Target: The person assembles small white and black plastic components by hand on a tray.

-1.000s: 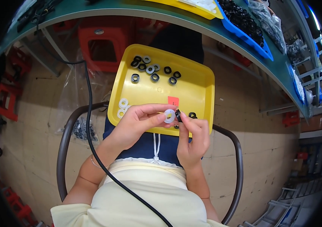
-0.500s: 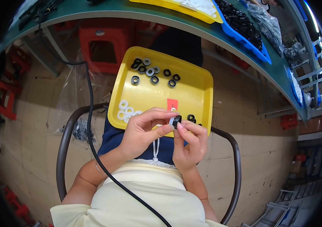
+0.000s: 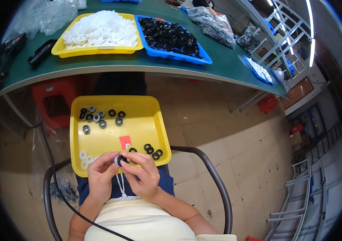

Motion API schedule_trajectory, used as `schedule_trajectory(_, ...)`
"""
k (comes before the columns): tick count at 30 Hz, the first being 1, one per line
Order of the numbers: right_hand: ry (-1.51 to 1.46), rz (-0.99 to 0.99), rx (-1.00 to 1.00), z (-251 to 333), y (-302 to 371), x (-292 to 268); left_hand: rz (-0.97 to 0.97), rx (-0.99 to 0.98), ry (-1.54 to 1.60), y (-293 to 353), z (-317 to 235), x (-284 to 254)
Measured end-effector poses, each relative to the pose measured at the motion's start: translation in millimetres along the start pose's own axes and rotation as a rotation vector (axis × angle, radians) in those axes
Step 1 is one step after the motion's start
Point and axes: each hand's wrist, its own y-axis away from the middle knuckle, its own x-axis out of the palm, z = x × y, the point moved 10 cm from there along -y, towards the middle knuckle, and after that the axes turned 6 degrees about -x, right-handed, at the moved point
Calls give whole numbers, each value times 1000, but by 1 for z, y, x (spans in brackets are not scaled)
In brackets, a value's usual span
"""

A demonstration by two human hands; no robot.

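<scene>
Between my two hands is a small ring-shaped part [image 3: 118, 160], pale grey on one side and black on the other. My left hand [image 3: 100, 178] pinches its grey side, while the fingertips of my right hand [image 3: 143, 176] close on the black side. Both hands are over the near edge of a yellow tray [image 3: 147, 106] on my lap. White rings [image 3: 83, 155] lie by my left hand, black rings [image 3: 157, 154] beyond my right. Several black and grey rings [image 3: 103, 124] are scattered in the tray's far left. A red tag [image 3: 125, 141] lies near the middle.
On the green table [image 3: 110, 66] ahead stand a yellow tray [image 3: 98, 50] heaped with white rings and a blue tray [image 3: 203, 58] of black ones. A black cable [image 3: 52, 160] runs down at my left. Curved chair arms [image 3: 215, 172] flank me. Red stools [image 3: 54, 96] stand under the table.
The view has swung up and to the right, showing more of the table and its trays. My hands still hold the ring-shaped part over the tray's near edge.
</scene>
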Motion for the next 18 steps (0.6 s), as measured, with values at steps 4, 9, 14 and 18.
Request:
schedule_trajectory(4,-18,10,8,1,-2,-1,1,10,-5,0,1,-2)
schedule_trajectory(9,-72,-16,17,1,-3,-3,33,153,-147,2,-10,4)
schedule_trajectory(14,-6,-1,-53,10,-2,0,-27,8,-104,3,-4,2)
schedule_trajectory(18,174,33,-141,19,-4,4,-9,-82,129,2,3,9)
